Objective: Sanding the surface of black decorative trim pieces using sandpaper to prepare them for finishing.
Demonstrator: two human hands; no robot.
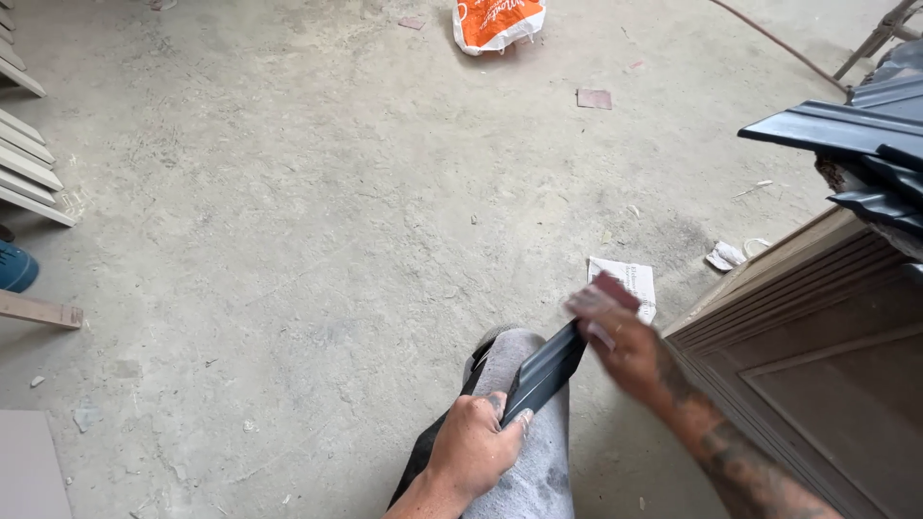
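Note:
My left hand (473, 444) grips a dark, glossy moulding strip (543, 370) that lies slanted across my knee, which is covered in dusty grey trousers (529, 471). My right hand (620, 348) is blurred at the strip's upper end and holds a small reddish-brown piece of sandpaper (613, 286) against it. The lower end of the strip is hidden behind my left hand and leg.
A brown panelled wooden piece (827, 365) stands at the right with dark moulding strips (856, 135) stacked on top. On the dusty concrete floor lie a white paper sheet (630, 279), an orange-and-white bag (495, 21), pale boards (24, 163) at left and small scraps.

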